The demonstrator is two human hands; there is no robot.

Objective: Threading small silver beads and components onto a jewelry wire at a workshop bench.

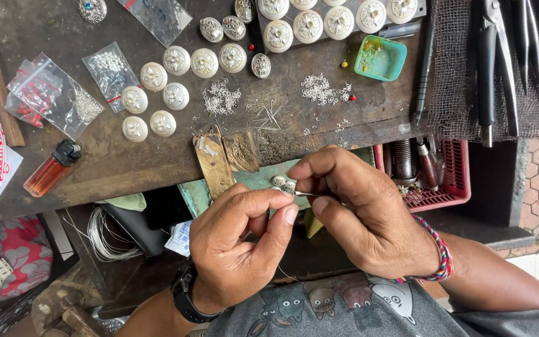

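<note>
Silver is the material at the centre of this view: a small silver piece (284, 183) made of two tiny domed beads side by side, held between both hands just in front of the worn wooden workbench (126, 156). Nearest the camera, the left hand (238, 249), with a dark watch at its wrist, is closed, thumb and forefinger pinched together just below the silver piece. The right hand (357, 215), wearing a braided multicoloured bracelet (441, 256), is also closed, gripping a thin metal tool or wire (307, 194) whose tip meets the piece; which of the two it is cannot be told.

The step in hand looks like fine joining or setting work on the beads. The next move seems to call for a steady pinch and a very small, exact turn or push of the tool.

Just beyond the hands, a wooden bench peg (213, 163) juts from the workbench edge. To the right of it sits a red basket (438, 181) of tools. Farther back on the workbench lie heaps of tiny silver findings (221, 98), round white carved discs with silver centres (176, 95), and a small teal dish (380, 58). To the left lie clear plastic bags (51, 93) and an orange lighter (51, 170). Pliers (491, 68) rest on dark mesh at far right.
</note>
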